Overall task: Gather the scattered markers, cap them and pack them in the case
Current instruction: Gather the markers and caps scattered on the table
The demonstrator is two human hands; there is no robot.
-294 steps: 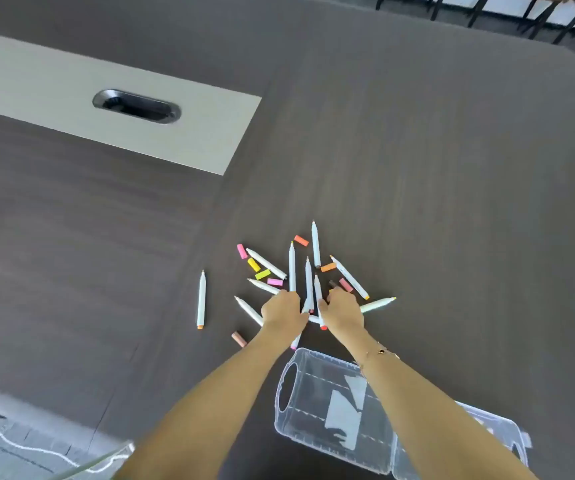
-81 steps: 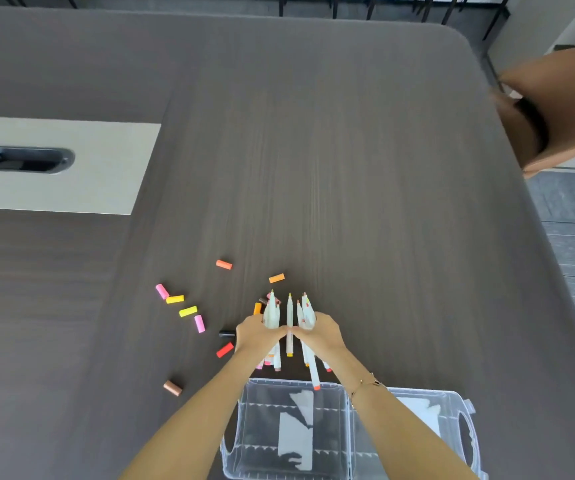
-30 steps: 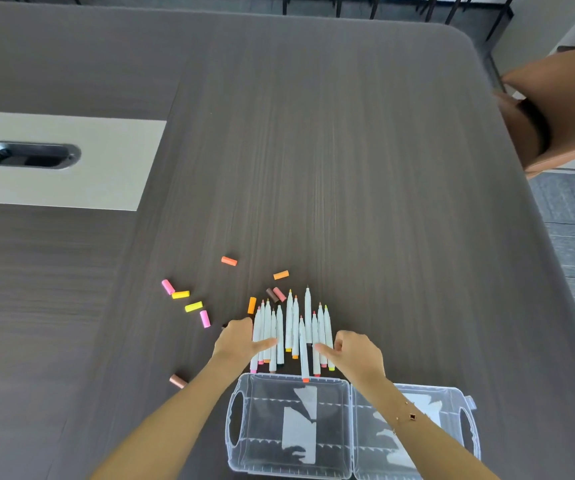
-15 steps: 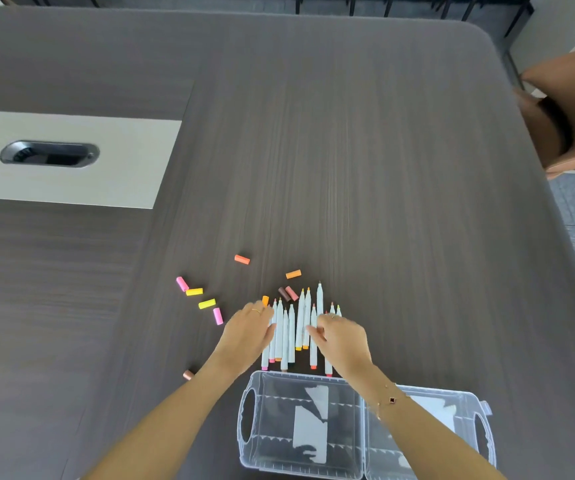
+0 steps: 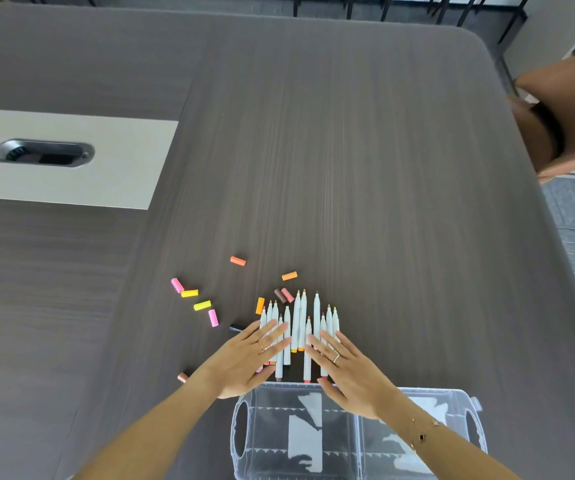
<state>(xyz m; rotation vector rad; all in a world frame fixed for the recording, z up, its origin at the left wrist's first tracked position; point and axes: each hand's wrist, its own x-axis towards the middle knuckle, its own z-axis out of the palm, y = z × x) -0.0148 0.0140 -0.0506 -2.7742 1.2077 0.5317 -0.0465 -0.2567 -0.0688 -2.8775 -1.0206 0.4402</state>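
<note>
Hands (image 5: 248,355) newly flattened; markers (image 5: 300,320) tips-away.

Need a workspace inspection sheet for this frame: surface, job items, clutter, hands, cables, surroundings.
Surface: dark wood-grain table with a pale inset panel holding an oval cable grommet.
Job's things: uncapped markers lie in a row, tips pointing away; loose caps are scattered to their left and beyond; clear plastic case lies open at the near edge, no markers inside.
Clutter: nothing seen.
Hands: left hand and right hand rest flat with straight fingers on the marker row.
Cables: nothing seen.
Surroundings: brown chair at the right; dark chair legs beyond the far edge.
</note>
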